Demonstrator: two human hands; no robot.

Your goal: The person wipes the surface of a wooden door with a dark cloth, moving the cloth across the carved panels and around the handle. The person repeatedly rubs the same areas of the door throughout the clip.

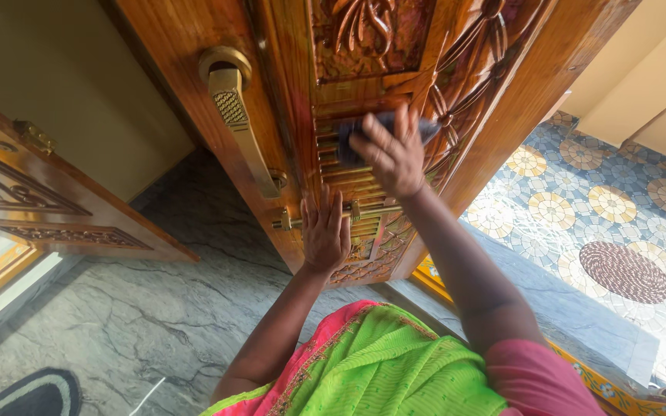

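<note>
the dark cloth (383, 127) is bunched under our right hand (391, 158), pressed flat against the carved wooden door (495, 85) just above its ribbed brass panel (348, 181). we've got the fingers of that hand spread and curled over the cloth, clamped on it, with dark folds poking out on both sides of the knuckles. lower down, our left hand (325, 231) lies open, palm on the door, fingers together and pointing up, right by the horizontal brass bolt (333, 216); it grips nothing. so the cloth sits up and to the right of the left hand, and the right hand is the one on it. the cloth's long axis runs roughly across the door, side to side, along the ribs. the long brass handle (240, 115) hangs to the left, well apart from the cloth. beneath us we see grey marble floor (132, 308), and patterned tiles (610, 208) beyond the door's edge.
</note>
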